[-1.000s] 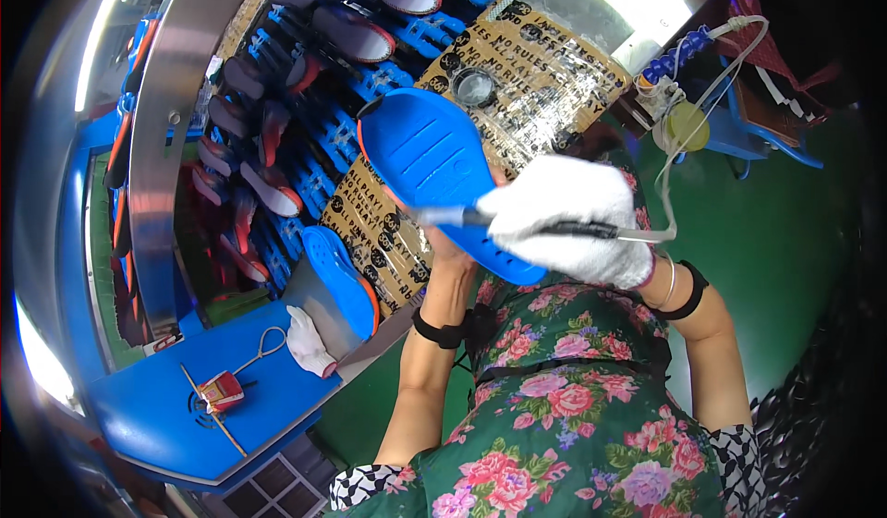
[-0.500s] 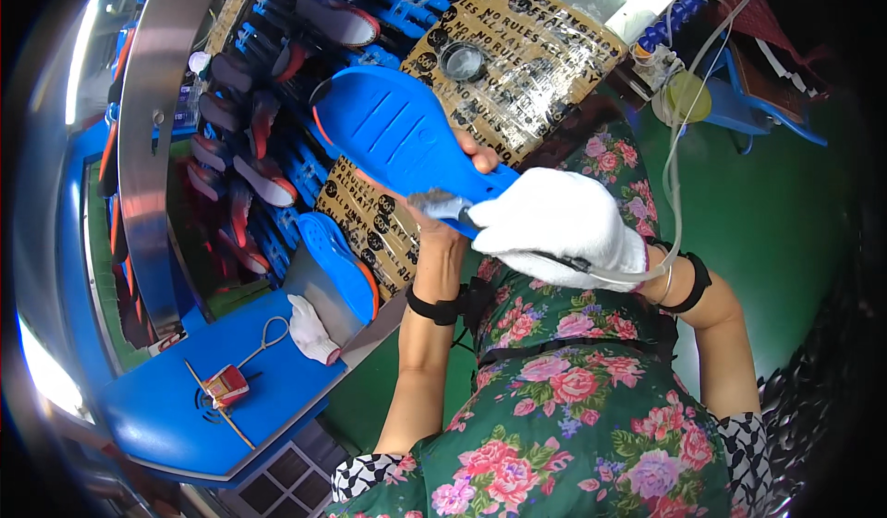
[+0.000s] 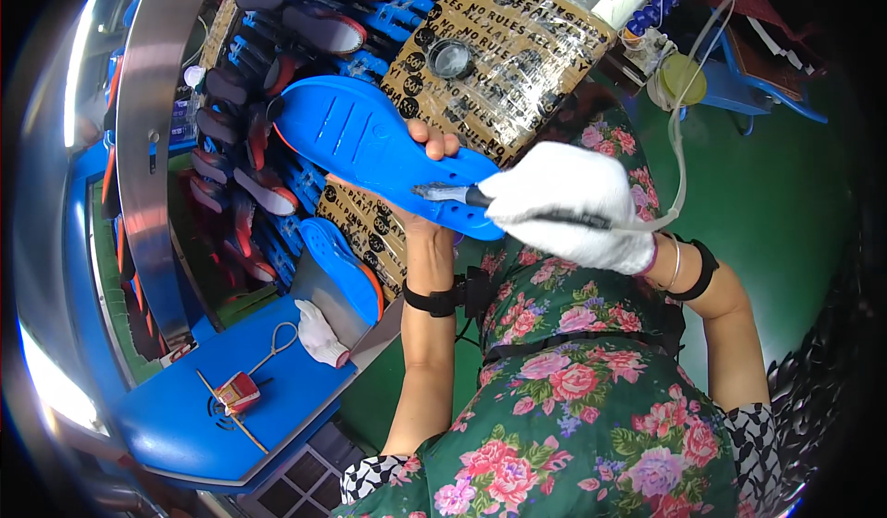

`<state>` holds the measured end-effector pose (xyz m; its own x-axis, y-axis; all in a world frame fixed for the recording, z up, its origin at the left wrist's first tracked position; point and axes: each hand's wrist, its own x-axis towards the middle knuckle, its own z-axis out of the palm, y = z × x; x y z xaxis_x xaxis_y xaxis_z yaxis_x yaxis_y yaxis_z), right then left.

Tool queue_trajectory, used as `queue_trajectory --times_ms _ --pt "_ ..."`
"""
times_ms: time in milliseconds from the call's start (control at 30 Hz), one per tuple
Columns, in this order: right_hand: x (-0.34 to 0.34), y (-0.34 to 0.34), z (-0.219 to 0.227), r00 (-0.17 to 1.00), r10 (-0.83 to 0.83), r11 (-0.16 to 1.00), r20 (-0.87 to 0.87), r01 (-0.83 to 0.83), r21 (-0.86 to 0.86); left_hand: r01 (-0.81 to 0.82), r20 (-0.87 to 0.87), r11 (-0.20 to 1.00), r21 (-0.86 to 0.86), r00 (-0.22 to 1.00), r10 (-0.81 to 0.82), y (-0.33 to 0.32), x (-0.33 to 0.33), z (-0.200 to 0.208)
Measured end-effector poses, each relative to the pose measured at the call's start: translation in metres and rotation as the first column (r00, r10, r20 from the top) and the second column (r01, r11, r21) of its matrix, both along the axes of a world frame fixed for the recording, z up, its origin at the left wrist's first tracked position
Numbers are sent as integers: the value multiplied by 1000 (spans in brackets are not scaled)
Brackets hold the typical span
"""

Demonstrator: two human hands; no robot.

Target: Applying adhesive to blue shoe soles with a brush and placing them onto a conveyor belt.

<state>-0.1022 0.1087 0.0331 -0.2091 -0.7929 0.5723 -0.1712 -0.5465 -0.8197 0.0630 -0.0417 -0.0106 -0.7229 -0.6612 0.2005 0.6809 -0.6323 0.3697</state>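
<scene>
A blue shoe sole (image 3: 356, 134) with an orange rim lies tilted in my bare left hand (image 3: 432, 139), whose fingers wrap over its far edge while the palm is hidden beneath. My right hand (image 3: 568, 208), in a white glove, is closed around a brush (image 3: 448, 193). The bristles touch the sole's inner surface near its narrower right part. A thin, pale tube (image 3: 679, 162) runs to the brush handle at my right hand. Another blue sole (image 3: 340, 268) with an orange edge rests to the left of my left forearm.
Behind the held sole is a tape-covered cardboard surface (image 3: 517, 56) with a small round dish (image 3: 450, 59). Shoe uppers (image 3: 323, 30) stand in rows at the left beside a metal frame (image 3: 148, 148). A white glove (image 3: 321, 335) and a small red container (image 3: 238, 394) lie on a blue surface (image 3: 176, 426).
The sole has shifted left and turned flatter, and my left fingers now show over its far edge. The brush has moved from the sole's near edge onto its inner surface.
</scene>
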Motion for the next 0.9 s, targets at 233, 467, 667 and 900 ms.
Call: queue_trajectory --times_ms 233,467,667,900 --pt "4 8 -1 983 144 987 110 -151 58 -93 107 994 52 990 87 -10 2 -4" --pt "13 15 -15 936 -71 989 -346 21 -148 30 264 998 46 964 -41 -13 4 11" --pt "-4 11 -7 984 163 987 -70 -163 -3 282 250 944 171 914 -318 -21 3 11" --pt "9 9 -17 895 215 964 -390 -259 -63 400 342 893 207 825 -449 -33 8 4"
